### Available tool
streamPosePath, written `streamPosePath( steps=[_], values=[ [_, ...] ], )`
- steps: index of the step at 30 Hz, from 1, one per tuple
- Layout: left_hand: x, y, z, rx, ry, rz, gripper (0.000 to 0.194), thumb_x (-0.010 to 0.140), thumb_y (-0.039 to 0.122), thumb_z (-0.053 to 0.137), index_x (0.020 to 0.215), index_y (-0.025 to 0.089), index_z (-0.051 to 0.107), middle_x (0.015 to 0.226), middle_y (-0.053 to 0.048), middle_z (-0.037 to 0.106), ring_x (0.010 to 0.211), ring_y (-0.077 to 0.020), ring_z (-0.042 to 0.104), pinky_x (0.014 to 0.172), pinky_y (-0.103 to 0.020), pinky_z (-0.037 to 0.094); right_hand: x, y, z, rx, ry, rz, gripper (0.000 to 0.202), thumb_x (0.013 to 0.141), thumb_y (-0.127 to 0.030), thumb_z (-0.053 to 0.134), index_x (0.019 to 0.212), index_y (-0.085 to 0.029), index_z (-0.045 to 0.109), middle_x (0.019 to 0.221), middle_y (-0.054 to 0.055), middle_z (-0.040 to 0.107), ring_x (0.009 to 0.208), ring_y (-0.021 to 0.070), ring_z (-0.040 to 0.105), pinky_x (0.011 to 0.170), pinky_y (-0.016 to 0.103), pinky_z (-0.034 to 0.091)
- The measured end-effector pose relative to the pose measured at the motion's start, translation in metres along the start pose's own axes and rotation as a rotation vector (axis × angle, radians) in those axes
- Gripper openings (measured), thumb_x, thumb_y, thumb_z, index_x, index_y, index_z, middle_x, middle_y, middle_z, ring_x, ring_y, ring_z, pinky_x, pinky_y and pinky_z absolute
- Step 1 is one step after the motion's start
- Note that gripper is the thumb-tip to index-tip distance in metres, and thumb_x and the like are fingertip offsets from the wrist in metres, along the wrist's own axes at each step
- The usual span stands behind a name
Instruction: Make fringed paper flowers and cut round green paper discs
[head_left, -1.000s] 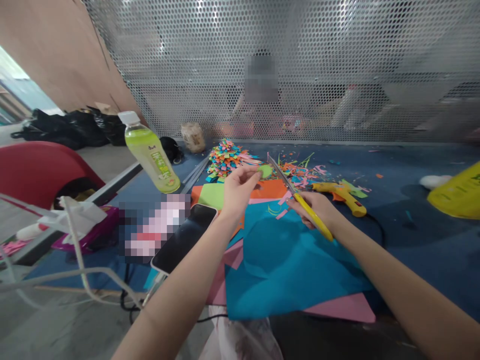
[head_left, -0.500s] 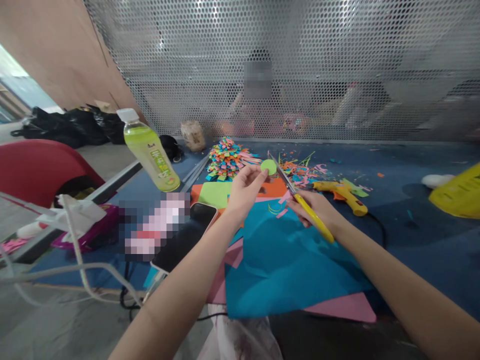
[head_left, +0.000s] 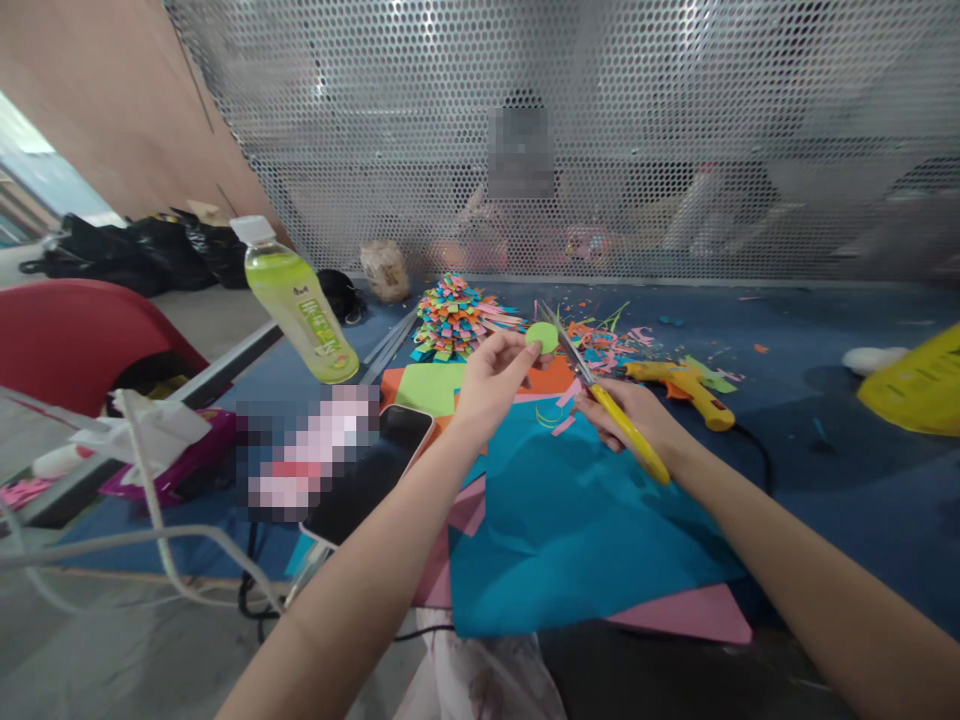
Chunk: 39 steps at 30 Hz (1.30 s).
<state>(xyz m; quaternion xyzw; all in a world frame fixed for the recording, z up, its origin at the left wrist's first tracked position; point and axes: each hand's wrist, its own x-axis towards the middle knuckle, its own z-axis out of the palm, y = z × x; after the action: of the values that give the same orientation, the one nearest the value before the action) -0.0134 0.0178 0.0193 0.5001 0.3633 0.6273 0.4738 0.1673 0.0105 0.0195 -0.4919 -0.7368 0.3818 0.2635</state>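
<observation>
Between thumb and fingers, my left hand pinches a small round green paper disc. My right hand is closed on the yellow handles of a pair of scissors. The scissors' blades point up and away, slightly parted, close beside the disc's right edge. Under both hands lie sheets of coloured paper, with a large blue sheet on top. A cone of layered multicoloured paper strips stands behind my left hand. Just right of my right hand rests a yellow glue gun.
Paper scraps lie scattered behind the scissors. On the left are a green drink bottle, a phone, a purple tissue pack and white cables. A perforated metal panel backs the blue table. A yellow object sits far right.
The green disc has shifted slightly right and down in my left hand, and it is tilted more. The scissors have barely moved.
</observation>
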Motion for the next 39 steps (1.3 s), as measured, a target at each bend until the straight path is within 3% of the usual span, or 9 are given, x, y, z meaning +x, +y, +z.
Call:
streamPosePath(
  steps=[11, 29, 39],
  values=[
    [0.0014, -0.0016, -0.0004, 0.007, 0.007, 0.007, 0.022, 0.073, 0.036, 0.067, 0.076, 0.018, 0.056, 0.068, -0.002, 0.067, 0.066, -0.0121, 0.064, 0.051, -0.019, 0.044, 0.0041, 0.0074, -0.0002, -0.043, 0.047, -0.045, 0.039, 0.076, -0.056, 0.056, 0.065, -0.021, 0.044, 0.057, -0.003, 0.038, 0.046, 0.0101, 0.038, 0.043, 0.025, 0.026],
    [0.003, 0.0011, -0.001, -0.01, 0.064, -0.02, 0.025, 0.068, 0.035, 0.07, 0.074, 0.017, 0.056, 0.067, -0.002, 0.067, 0.064, -0.0116, 0.064, 0.049, -0.019, 0.043, 0.004, 0.0029, -0.0008, -0.083, 0.053, -0.026, 0.041, 0.075, -0.06, 0.054, 0.065, -0.02, 0.05, 0.048, -0.005, 0.035, 0.042, 0.0101, 0.037, 0.042, 0.025, 0.024],
    [0.0033, 0.0016, -0.0012, -0.018, 0.068, -0.005, 0.021, 0.069, 0.032, 0.069, 0.074, 0.017, 0.056, 0.065, -0.001, 0.067, 0.062, -0.0109, 0.064, 0.049, -0.019, 0.044, 0.004, 0.0057, -0.0012, -0.09, 0.071, -0.056, 0.04, 0.077, -0.059, 0.053, 0.066, -0.021, 0.044, 0.051, -0.005, 0.036, 0.043, 0.0103, 0.038, 0.043, 0.025, 0.026]
  ],
)
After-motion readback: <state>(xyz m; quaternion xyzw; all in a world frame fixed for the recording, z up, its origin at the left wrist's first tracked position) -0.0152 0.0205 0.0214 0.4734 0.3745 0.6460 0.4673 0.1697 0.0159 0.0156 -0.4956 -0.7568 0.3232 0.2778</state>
